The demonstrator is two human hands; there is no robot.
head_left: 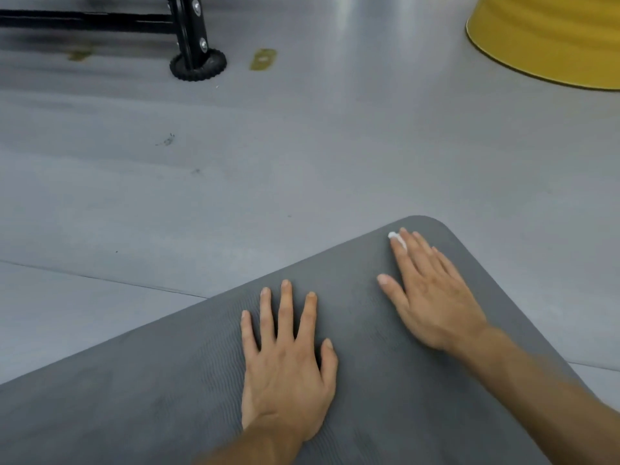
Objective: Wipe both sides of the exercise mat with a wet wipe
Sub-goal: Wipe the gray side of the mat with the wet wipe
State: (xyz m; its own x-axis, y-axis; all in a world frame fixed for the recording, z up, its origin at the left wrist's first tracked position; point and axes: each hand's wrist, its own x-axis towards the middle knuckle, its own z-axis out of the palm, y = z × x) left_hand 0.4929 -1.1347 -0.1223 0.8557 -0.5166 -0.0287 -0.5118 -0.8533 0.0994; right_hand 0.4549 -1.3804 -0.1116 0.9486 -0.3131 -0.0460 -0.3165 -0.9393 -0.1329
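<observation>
right fingers (402,263): straight, close together, pressing the wet wipe (397,239) down flat; on my feed only a white scrap pokes out by the index tip
left fingers (287,310): spread wide, flat on the mat, holding nothing
right hand (432,297): palm down near the mat's rounded far corner
left hand (288,360): palm down, nearer me, apart from the right
exercise mat (134,397): dark grey, ribbed, lying on the floor (235,162)
further out: black frame leg (196,38) far left, yellow drum (553,38) far right
</observation>
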